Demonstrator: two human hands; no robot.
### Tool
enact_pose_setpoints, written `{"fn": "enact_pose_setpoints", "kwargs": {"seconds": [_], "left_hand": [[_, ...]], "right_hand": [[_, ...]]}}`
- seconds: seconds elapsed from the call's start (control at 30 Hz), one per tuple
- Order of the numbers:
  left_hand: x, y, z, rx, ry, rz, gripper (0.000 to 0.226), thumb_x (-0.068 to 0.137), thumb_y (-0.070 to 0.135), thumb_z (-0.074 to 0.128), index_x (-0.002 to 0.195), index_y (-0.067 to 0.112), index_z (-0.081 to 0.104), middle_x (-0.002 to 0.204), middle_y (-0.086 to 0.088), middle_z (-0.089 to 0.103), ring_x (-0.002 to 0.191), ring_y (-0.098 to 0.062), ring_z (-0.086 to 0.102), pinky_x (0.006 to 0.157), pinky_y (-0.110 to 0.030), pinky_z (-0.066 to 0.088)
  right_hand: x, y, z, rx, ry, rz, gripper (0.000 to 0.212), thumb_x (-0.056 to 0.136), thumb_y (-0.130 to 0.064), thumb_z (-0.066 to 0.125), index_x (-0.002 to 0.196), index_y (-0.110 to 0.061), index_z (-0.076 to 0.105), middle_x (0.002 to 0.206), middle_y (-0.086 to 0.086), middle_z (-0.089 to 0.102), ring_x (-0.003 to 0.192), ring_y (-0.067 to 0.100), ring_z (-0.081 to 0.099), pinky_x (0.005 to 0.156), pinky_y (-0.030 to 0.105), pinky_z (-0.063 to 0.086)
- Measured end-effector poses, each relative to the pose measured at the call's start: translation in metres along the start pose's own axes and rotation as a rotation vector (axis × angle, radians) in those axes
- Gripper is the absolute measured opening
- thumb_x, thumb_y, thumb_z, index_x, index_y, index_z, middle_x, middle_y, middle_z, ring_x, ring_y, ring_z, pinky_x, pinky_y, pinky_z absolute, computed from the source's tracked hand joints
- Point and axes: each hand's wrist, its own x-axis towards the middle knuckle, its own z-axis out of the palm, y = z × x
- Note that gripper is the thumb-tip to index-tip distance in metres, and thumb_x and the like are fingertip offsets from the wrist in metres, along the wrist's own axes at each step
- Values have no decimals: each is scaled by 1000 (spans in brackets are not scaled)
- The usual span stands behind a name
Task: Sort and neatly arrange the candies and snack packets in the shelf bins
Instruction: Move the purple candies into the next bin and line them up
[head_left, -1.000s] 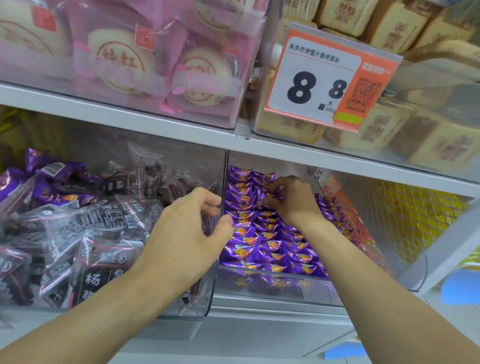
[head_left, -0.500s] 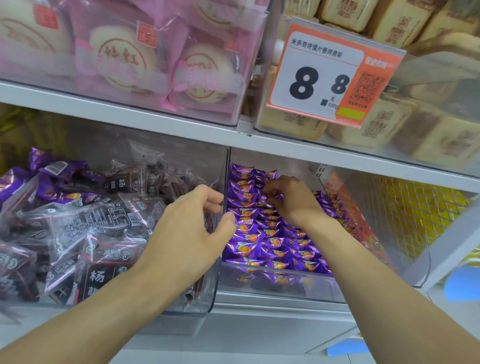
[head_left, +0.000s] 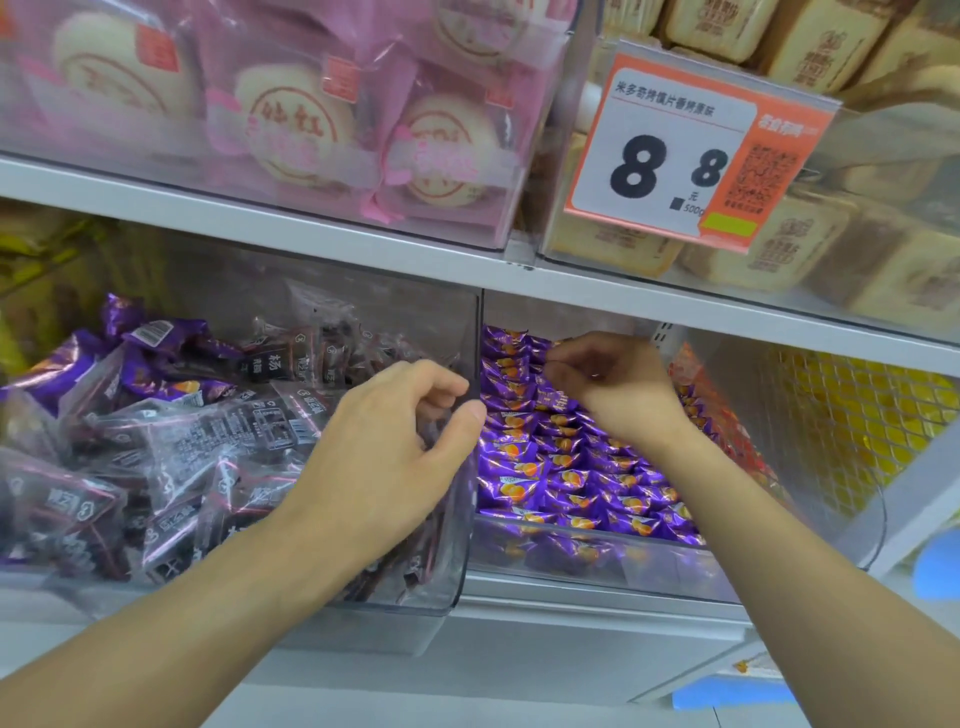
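On the lower shelf, two clear bins are seen side by side. The left bin (head_left: 415, 597) is filled with a loose heap of dark snack packets (head_left: 171, 457), and a few purple candies (head_left: 156, 338) are mixed in along its back left side. The right bin (head_left: 597, 566) is packed with purple candies in rows (head_left: 561, 467), with orange-red packets (head_left: 727, 415) lined along its right wall.

The left hand (head_left: 389, 447) is held over the right edge of the left bin, at the wall shared with the neighbouring bin. Its fingers are curled and its thumb is pressed against that wall; whether a packet is held inside the curl cannot be told. The right hand (head_left: 608, 384) is placed over the back of the right bin, fingers curled down onto the rear rows of candies; whether one is pinched cannot be told.

On the upper shelf, pink-wrapped round cakes (head_left: 291, 130) are stored in a clear bin at the left, and beige square cakes (head_left: 779, 249) at the right. An orange and white price tag (head_left: 691, 145) marked 8.8 is fixed to the front of the right upper bin. Yellow packets (head_left: 852, 415) are visible behind a mesh-patterned wall at the far right edge of the lower shelf.
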Motion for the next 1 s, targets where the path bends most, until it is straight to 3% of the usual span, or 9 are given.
{"fn": "enact_pose_setpoints", "kwargs": {"seconds": [0.2,0.27,0.37,0.5,0.57,0.67,0.8,0.87,1.0], "left_hand": [[-3,-32,-77,286,139,34,7,86,25,67,92,25,69,84,12,63,78,1,58,73,-7,42],[-3,-53,-100,385,138,-21,11,85,26,68,96,23,70,90,8,66,84,-6,61,79,-19,48],[-6,-88,-125,541,13,-181,34,84,37,70,111,17,69,108,-2,70,105,-22,63,91,-33,48],[-16,-107,-137,580,-107,-127,43,82,53,61,104,17,73,102,-3,71,99,-24,62,85,-33,47],[-19,-110,-143,526,-36,-94,37,81,47,70,104,19,73,101,0,68,101,-22,58,87,-28,41],[-22,-120,-161,483,141,-124,36,77,33,79,108,19,70,105,2,60,105,-20,53,85,-20,32],[-30,-128,-168,458,173,-209,55,83,33,72,131,12,56,129,-2,52,119,-17,52,96,-18,32],[-30,-128,-164,449,160,-216,61,85,35,69,138,13,49,138,-2,50,127,-17,48,100,-19,30],[-22,-126,-163,392,142,-284,72,89,40,65,148,14,33,147,0,45,134,-16,41,99,-20,29]], "right_hand": [[-63,-95,21,445,-214,-147,11,78,2,77,84,-7,72,74,4,72,67,12,64,68,19,53],[-71,-123,38,504,-341,-188,11,77,2,76,84,-6,72,74,3,72,67,11,64,68,20,54],[-60,-152,79,386,-521,-204,13,78,-2,79,89,-6,73,80,6,74,71,11,66,71,19,55],[-5,-170,148,79,-516,-243,18,81,-10,80,97,-10,72,91,7,73,73,7,64,72,14,52],[25,-176,183,-50,-530,-248,26,80,-13,81,103,-13,68,95,2,69,79,8,63,77,15,51],[57,-179,230,-124,-577,-265,49,74,-11,85,118,-10,64,112,6,68,99,19,65,92,32,53],[74,-178,270,-239,-626,-366,61,80,-23,81,135,-16,56,131,1,61,119,16,58,96,22,44],[75,-176,279,-237,-636,-381,53,82,-25,79,131,-16,60,126,0,64,112,11,60,88,17,41],[70,-172,278,-18,-659,-349,40,83,-9,77,120,-11,64,102,-5,64,85,-7,57,81,14,45]]}}
